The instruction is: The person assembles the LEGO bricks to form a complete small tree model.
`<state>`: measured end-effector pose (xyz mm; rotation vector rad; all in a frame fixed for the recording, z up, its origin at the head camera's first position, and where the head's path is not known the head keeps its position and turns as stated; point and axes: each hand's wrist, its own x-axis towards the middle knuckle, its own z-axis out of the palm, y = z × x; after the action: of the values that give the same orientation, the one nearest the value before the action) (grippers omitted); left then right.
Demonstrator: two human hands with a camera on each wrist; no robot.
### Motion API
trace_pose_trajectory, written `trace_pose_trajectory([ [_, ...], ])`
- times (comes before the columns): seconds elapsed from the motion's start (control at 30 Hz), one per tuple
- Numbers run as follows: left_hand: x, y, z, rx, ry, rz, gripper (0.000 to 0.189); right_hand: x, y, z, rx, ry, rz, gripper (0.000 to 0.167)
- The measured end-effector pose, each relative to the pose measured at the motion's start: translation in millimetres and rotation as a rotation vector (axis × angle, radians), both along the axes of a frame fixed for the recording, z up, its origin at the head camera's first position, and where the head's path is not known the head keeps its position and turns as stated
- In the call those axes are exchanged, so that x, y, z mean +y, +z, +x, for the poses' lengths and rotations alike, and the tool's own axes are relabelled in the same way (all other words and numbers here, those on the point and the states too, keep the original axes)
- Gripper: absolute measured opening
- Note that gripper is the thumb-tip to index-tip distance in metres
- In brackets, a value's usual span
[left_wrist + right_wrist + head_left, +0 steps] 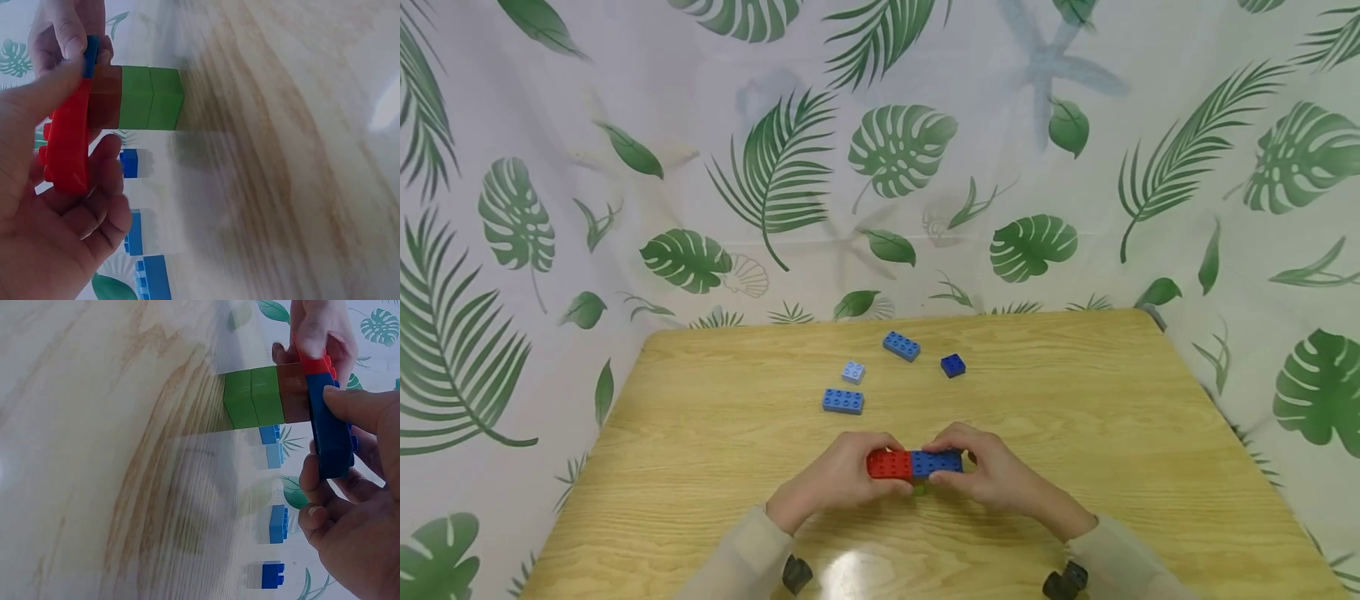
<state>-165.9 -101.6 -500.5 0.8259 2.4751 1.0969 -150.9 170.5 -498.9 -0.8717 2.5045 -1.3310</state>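
Observation:
My left hand (850,471) grips a red brick (889,464) by its outer end, thumb on the near side and fingers on the far side. From the other side my right hand (992,471) holds a dark blue brick (937,462) in the same way. The two bricks sit end to end, studs up, on top of a brown brick (105,97). Below that, two green bricks (267,397) form the column's foot on the table. Both top bricks overhang the column, one to each side. From the head, the hands hide most of the column.
Farther back on the wooden table (722,392) lie two long blue bricks (842,401), a small light blue brick (853,372) and a small dark blue brick (952,365). A leaf-patterned curtain (805,275) hangs behind the table and along its sides.

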Motion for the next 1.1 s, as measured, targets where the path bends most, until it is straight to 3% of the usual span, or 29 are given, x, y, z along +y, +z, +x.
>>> trace_pose_trajectory([
  [0.1,-3.1,3.6,-3.0,0.021,-0.002,0.022,0.047,0.1,-0.2,-0.4,0.010,0.002,0.003,0.030],
  [0.2,-10.5,7.1,-9.2,0.069,0.036,0.077,0.045,0.2,-0.2,-0.6,0.006,0.001,0.005,0.031],
  [0.47,-45.9,5.6,-37.4,0.152,0.293,0.133,0.044,0.6,-3.1,-0.2,-0.016,-0.004,0.032,0.034],
  [0.63,-60.6,-4.2,-52.4,0.135,0.376,0.094,0.049,2.1,-4.1,0.8,-0.012,0.002,0.038,0.034],
  [0.93,-64.9,-16.6,-67.1,0.074,0.402,0.023,0.054,2.9,-2.4,0.2,-0.024,0.029,0.027,0.034],
  [1.1,-59.8,-21.4,-71.8,0.094,0.375,0.019,0.055,3.3,-2.0,0.7,-0.024,0.023,0.032,0.035],
])
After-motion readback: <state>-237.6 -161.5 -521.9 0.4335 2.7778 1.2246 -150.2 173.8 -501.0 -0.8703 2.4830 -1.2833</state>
